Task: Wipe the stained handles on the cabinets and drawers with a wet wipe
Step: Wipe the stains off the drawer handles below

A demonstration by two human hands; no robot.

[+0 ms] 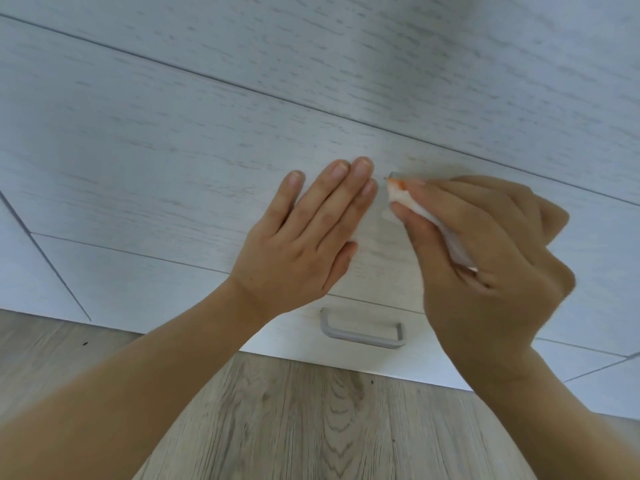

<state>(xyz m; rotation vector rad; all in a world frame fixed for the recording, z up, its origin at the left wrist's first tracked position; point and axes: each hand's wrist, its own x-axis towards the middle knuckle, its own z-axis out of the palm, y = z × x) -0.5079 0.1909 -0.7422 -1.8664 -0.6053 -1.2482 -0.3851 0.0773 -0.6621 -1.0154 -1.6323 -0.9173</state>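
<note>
- The right hand (485, 251) hides nearly all of the upper handle (393, 175).
- Most of the wipe (415, 207) sits buried inside that grip.
- Picture edges cut both forearms.

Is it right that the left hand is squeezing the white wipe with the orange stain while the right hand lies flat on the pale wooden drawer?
No, the hands are swapped. The head view shows the right hand squeezing the white wipe with the orange stain, while the left hand lies flat on the pale wooden drawer.
</note>
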